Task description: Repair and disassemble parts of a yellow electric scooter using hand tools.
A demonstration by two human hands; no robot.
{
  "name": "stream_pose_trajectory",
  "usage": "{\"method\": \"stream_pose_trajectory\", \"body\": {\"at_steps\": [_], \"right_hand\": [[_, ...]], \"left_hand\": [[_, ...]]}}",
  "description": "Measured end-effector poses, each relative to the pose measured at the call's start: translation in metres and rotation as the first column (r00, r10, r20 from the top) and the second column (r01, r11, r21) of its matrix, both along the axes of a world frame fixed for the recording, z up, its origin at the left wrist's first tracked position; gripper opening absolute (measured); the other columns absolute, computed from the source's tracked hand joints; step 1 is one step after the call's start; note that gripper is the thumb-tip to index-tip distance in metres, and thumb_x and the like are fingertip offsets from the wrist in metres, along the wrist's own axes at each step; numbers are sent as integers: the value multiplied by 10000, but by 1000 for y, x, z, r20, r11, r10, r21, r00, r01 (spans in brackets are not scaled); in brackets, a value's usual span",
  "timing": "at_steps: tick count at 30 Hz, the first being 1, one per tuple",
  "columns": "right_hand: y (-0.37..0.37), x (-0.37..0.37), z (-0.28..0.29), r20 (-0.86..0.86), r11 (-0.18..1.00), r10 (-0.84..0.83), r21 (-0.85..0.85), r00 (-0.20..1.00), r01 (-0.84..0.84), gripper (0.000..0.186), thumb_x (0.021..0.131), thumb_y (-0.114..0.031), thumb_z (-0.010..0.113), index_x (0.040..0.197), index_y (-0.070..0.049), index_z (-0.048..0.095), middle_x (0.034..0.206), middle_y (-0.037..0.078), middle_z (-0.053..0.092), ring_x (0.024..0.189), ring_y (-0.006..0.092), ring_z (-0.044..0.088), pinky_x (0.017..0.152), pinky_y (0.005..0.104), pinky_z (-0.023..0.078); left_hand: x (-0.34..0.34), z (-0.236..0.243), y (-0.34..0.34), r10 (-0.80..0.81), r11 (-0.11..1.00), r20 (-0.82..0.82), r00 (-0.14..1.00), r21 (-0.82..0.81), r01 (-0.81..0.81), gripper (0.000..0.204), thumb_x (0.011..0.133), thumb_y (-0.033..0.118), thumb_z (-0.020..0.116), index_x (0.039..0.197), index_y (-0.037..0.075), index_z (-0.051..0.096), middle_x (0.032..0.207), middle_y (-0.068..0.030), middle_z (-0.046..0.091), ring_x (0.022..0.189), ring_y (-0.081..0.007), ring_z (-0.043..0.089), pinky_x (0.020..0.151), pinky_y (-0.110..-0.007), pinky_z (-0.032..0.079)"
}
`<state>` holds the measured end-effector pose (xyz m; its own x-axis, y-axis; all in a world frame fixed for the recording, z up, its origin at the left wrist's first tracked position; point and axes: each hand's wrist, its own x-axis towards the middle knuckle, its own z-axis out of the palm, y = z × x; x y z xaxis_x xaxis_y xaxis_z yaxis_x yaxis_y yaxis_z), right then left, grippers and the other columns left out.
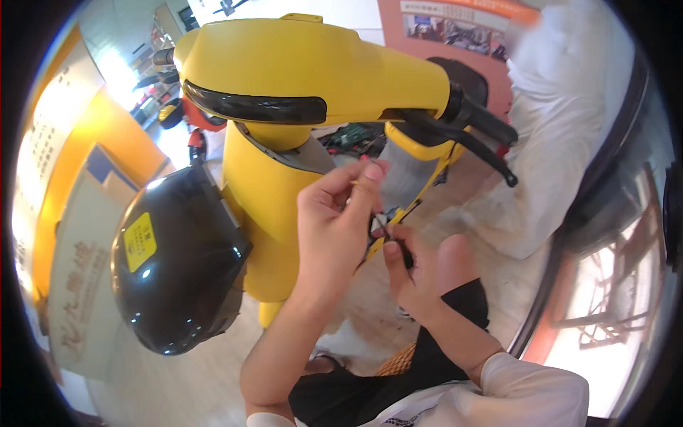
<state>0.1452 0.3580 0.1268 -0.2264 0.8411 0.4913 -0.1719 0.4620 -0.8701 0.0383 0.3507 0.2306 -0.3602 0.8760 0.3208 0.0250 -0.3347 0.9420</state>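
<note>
A yellow scooter (267, 213) stands before me, its handlebar cover (284, 60) spanning the top. Beside the opened yellow body, my left hand (331, 213) is closed, thumb and fingers pinched together near a small reddish piece and thin wire-like strands. Lower and to the right, my right hand (413, 277) is also closed, thumb pressed on a dark object (406, 255) that its fingers partly hide; its kind is unclear. Thin dark strands show between the two hands. Exposed cables (352, 136) lie inside the scooter behind my left hand.
A black brake lever (491, 156) and handgrip (487, 121) jut out at the right. A glossy black rounded shell (178, 260) with a yellow sticker bulges at the left. Another person in white (548, 142) is close on the right, beside a dark-framed glass panel (605, 285).
</note>
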Motion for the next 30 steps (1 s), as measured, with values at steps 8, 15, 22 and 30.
{"method": "stream_pose_trajectory", "body": {"at_steps": [8,15,22,30], "right_hand": [[20,-28,0,-167,992,14,127,986,7,151,886,-42,611,1012,41,601,809,128,607,660,227,578,611,288,448],[34,-37,1,-274,982,26,189,961,27,159,849,-12,637,1006,4,621,732,111,552,566,212,519,509,291,402],[42,-35,0,-279,963,-15,253,960,89,182,837,-23,665,1017,-16,634,722,94,552,539,195,508,483,281,394],[43,-28,7,-235,951,-47,288,971,116,182,838,-39,672,1016,-13,641,735,100,572,547,221,536,489,297,418]], "left_hand": [[-19,11,-11,71,989,-6,997,-126,-71,273,950,190,603,1091,-39,650,1010,-110,677,846,-159,638,781,-292,527],[-10,15,-2,105,988,-56,993,-112,-110,270,923,169,649,1057,-64,670,927,-98,687,817,-123,626,771,-257,518],[-14,14,-2,67,995,-20,998,-71,-68,266,972,156,550,1118,-55,619,989,-139,674,884,-221,667,824,-338,555],[-12,12,-3,65,996,-36,997,-65,-67,281,982,176,532,1129,-49,616,1011,-149,672,898,-223,671,824,-328,558]]}}
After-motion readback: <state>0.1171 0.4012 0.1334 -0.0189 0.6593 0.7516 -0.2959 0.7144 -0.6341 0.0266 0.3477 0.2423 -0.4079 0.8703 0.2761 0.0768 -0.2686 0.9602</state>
